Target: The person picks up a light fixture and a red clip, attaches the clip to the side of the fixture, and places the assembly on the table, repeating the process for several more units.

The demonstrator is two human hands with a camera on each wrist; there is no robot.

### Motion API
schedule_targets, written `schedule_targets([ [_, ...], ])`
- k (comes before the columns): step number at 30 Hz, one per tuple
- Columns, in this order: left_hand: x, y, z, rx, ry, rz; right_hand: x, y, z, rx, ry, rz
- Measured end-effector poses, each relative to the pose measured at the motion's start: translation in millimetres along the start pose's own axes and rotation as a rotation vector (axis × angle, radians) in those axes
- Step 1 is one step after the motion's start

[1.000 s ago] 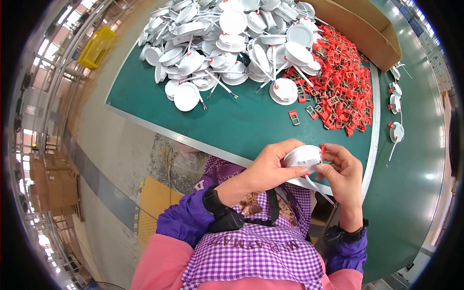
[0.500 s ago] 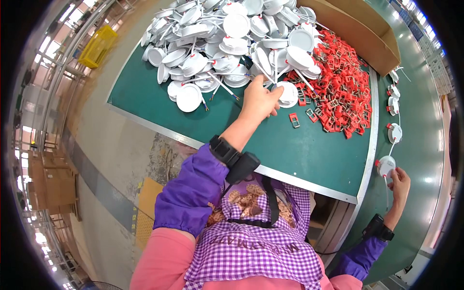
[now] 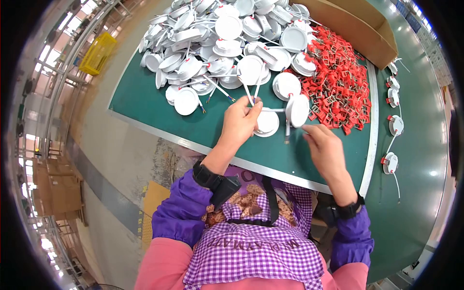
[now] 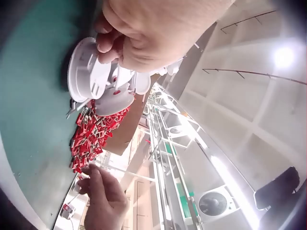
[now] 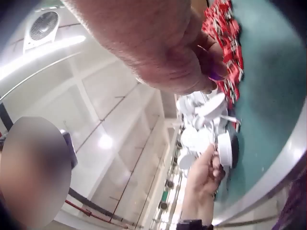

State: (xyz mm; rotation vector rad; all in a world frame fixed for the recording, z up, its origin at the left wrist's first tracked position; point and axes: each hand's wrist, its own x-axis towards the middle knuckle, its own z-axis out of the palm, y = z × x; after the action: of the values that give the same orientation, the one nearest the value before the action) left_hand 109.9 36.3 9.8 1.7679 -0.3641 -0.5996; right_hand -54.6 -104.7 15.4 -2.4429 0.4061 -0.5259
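My left hand (image 3: 239, 121) pinches the white cables of round white downlights at the front of the pile. Close beside its fingers a downlight (image 3: 267, 122) lies on the green table top. Another downlight (image 3: 297, 110) stands tilted on edge to the right, with a further one (image 3: 286, 86) behind it. My right hand (image 3: 326, 150) hovers just right of the tilted downlight, fingers loosely bent, with nothing visible in them. In the left wrist view the held downlight (image 4: 85, 74) shows its stepped side under the fingers.
A large heap of downlights (image 3: 227, 29) covers the back of the table. Red clips with metal frames (image 3: 338, 82) are piled at the right, beside a cardboard box (image 3: 357, 24). On the green surface at far right stands a row of downlights with red clips (image 3: 390, 163).
The downlight both hands held earlier was put down by the right hand at the far-right row. The left hand reached the pile and drew downlights forward by their cables; the right hand has come back.
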Motion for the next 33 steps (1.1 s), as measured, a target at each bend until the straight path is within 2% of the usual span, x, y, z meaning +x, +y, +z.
schedule_targets([
  [1,-4.3,-1.2,-1.5,-0.001,0.005,0.002,3.9,-1.7,8.6,-0.018,0.023,-0.064],
  [4,-14.0,-6.4,-7.3,0.186,0.091,0.154,9.0,-8.0,15.7,-0.144,-0.024,-0.08],
  [5,-17.1,-8.4,-6.2,0.18,0.098,0.152,9.9,-8.3,17.3,-0.146,-0.03,-0.087],
  [7,-23.1,-9.5,1.1,0.056,0.335,0.425,10.7,-7.0,18.4,-0.043,0.094,0.01],
  [9,-33.8,5.3,4.2,0.073,0.302,0.357,14.7,-3.0,14.9,-0.042,0.149,0.041],
  [11,-41.4,28.1,11.2,0.731,0.11,0.755,16.1,3.1,12.5,-0.039,0.198,0.06],
  [12,-37.8,27.0,18.6,0.728,0.118,0.753,16.8,7.8,13.1,-0.04,0.198,0.083],
  [14,-23.8,21.5,36.9,1.011,0.038,0.953,16.8,17.9,13.5,-0.093,0.156,0.116],
  [19,-4.8,9.7,49.8,1.166,-0.07,1.028,15.5,24.3,13.4,-0.151,0.122,0.138],
  [23,0.3,21.3,45.1,1.065,-0.089,1.044,21.0,26.7,11.9,-0.13,0.103,0.15],
  [26,-4.2,49.7,36.4,0.742,-0.032,1.14,26.9,27.9,16.0,-0.197,0.081,0.099],
  [27,-6.3,58.8,33.2,0.744,-0.034,1.141,29.2,28.1,17.4,-0.209,0.078,0.08],
  [29,-8.9,76.1,25.8,0.441,0.031,1.237,32.7,32.0,18.6,-0.28,0.021,0.074],
  [30,-10.2,85.8,17.8,0.382,0.044,1.314,34.8,31.9,18.5,-0.335,-0.012,0.073],
  [31,-21.4,92.0,16.6,0.383,0.042,1.315,36.2,31.5,18.4,-0.391,-0.046,0.071],
  [33,-50.4,99.0,14.6,-0.215,0.04,0.838,39.2,25.2,12.6,-0.423,-0.104,0.087],
])
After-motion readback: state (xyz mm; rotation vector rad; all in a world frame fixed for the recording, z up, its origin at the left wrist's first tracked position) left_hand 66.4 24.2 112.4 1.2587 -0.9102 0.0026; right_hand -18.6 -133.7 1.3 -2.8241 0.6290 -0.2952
